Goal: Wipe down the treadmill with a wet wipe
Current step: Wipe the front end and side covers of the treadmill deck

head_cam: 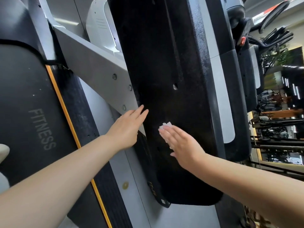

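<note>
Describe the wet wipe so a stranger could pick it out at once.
Find the big black textured panel running up the middle of the treadmill. The right hand lies flat against its lower part, and the wet wipe pokes out from under the fingertips: the only small white crumpled thing on that dark surface.

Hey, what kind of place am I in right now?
Most likely a gym. You are wiping a treadmill, its belt is printed FITNESS, and more exercise machines stand in the background on the right.
</note>
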`<action>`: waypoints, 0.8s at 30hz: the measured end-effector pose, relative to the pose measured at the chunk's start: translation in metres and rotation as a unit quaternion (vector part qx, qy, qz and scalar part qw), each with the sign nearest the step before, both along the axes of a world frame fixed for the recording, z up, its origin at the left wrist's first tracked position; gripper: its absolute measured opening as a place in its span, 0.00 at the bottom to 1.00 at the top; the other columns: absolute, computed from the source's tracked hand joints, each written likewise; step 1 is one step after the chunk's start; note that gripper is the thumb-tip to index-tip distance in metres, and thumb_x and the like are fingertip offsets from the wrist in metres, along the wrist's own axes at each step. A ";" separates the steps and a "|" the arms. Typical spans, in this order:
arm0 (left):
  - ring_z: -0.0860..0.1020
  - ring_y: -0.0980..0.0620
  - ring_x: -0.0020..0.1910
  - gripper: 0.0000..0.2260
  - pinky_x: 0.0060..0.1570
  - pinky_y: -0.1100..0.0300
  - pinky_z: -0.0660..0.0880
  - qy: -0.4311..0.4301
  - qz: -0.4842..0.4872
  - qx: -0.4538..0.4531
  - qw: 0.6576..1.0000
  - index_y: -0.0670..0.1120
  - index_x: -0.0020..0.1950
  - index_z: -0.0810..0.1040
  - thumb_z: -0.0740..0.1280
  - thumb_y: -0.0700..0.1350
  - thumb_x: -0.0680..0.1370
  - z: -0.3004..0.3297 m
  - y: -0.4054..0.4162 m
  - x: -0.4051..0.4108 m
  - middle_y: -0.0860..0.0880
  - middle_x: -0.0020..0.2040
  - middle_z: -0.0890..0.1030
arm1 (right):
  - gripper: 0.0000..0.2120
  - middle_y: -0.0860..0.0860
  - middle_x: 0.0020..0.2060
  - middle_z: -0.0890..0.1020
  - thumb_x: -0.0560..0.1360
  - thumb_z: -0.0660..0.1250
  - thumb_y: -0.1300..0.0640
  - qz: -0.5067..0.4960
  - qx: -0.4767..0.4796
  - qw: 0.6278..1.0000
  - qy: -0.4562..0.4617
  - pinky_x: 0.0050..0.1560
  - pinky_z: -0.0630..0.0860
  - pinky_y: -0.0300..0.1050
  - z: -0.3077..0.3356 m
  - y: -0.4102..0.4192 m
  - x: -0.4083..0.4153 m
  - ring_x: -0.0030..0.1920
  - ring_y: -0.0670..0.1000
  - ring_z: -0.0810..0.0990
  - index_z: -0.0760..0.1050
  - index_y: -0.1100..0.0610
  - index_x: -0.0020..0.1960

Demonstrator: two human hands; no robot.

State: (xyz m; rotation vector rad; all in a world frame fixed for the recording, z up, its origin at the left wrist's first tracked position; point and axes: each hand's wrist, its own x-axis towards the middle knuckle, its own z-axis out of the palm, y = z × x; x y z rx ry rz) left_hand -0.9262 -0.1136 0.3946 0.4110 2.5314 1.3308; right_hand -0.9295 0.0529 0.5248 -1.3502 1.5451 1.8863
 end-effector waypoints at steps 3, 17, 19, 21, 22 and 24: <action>0.49 0.48 0.76 0.36 0.72 0.57 0.53 -0.022 0.006 0.016 1.000 0.49 0.78 0.42 0.60 0.34 0.78 0.000 -0.001 -0.002 0.50 0.78 0.43 | 0.34 0.59 0.69 0.29 0.79 0.38 0.43 0.003 -0.083 0.993 0.083 0.66 0.25 0.58 0.041 0.006 -0.025 0.71 0.60 0.30 0.28 0.64 0.73; 0.50 0.47 0.75 0.37 0.70 0.55 0.57 -0.056 0.041 0.075 0.995 0.50 0.78 0.44 0.59 0.31 0.77 0.003 -0.016 -0.019 0.51 0.78 0.45 | 0.35 0.58 0.75 0.36 0.82 0.42 0.42 -0.113 -0.044 0.992 -0.041 0.70 0.30 0.52 -0.028 0.003 0.002 0.75 0.56 0.34 0.27 0.67 0.68; 0.50 0.47 0.75 0.36 0.70 0.55 0.57 -0.051 0.029 0.071 0.996 0.50 0.78 0.44 0.59 0.31 0.77 0.004 -0.019 -0.020 0.51 0.78 0.45 | 0.36 0.56 0.76 0.36 0.82 0.44 0.42 -0.105 -0.012 0.991 -0.076 0.66 0.23 0.53 -0.010 0.016 0.015 0.74 0.55 0.33 0.26 0.66 0.68; 0.51 0.47 0.75 0.36 0.70 0.55 0.58 -0.052 0.020 0.069 0.996 0.50 0.78 0.44 0.58 0.31 0.77 0.006 -0.019 -0.020 0.52 0.78 0.45 | 0.36 0.54 0.75 0.36 0.81 0.45 0.42 -0.070 -0.001 0.994 -0.087 0.63 0.19 0.56 0.016 0.017 0.007 0.73 0.54 0.30 0.27 0.64 0.70; 0.52 0.47 0.75 0.36 0.70 0.55 0.59 -0.052 0.019 0.068 0.996 0.50 0.78 0.44 0.59 0.31 0.77 0.007 -0.018 -0.020 0.51 0.78 0.46 | 0.35 0.54 0.75 0.38 0.81 0.46 0.41 -0.044 -0.018 0.996 -0.072 0.63 0.20 0.56 0.027 0.014 -0.006 0.73 0.54 0.32 0.29 0.61 0.72; 0.53 0.47 0.75 0.35 0.69 0.55 0.60 -0.053 0.017 0.064 0.996 0.50 0.78 0.44 0.59 0.31 0.77 0.009 -0.015 -0.021 0.51 0.78 0.46 | 0.33 0.51 0.76 0.48 0.79 0.47 0.40 0.000 -0.087 0.996 -0.006 0.69 0.28 0.57 0.040 0.000 -0.039 0.76 0.53 0.44 0.41 0.57 0.75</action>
